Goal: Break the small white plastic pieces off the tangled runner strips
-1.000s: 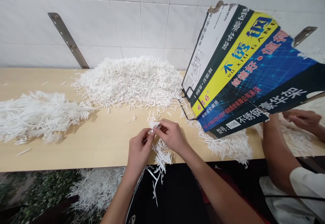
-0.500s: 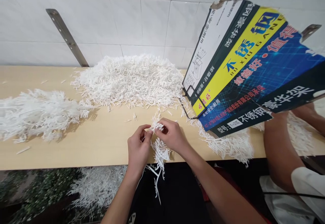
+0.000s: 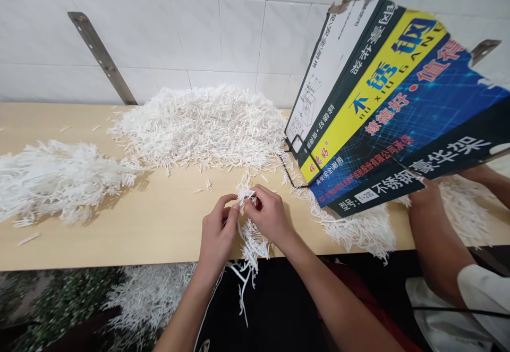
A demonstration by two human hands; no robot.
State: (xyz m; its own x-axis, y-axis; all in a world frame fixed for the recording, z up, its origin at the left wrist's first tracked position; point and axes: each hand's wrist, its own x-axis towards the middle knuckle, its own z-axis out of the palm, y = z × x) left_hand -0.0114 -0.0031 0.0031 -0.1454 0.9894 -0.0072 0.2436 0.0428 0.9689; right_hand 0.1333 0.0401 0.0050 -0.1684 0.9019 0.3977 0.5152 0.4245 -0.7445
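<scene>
My left hand (image 3: 217, 229) and my right hand (image 3: 271, 216) meet near the table's front edge, fingertips closed round a small clump of white branched plastic sprig (image 3: 255, 240). Its lower part lies between my wrists and trails over the edge, with a thin stem dangling below. Exactly what each fingertip pinches is partly hidden by the fingers. Just beyond my hands a large heap of short white plastic pieces (image 3: 203, 126) lies against the wall. A bundle of longer white sprigs (image 3: 59, 182) rests on the left of the table.
A printed cardboard sheet (image 3: 382, 107) stands at the right, with black wire (image 3: 297, 168) at its lower corner. Behind it show another person's arms (image 3: 440, 229). More white sprigs (image 3: 362, 229) lie beneath it. Below the table (image 3: 159, 240) are white sprigs (image 3: 155, 293) and green foliage (image 3: 75, 299).
My hands stay together on the sprig, with only small finger shifts. The dangling stem has moved slightly down and left. The whole view has shifted a little.
</scene>
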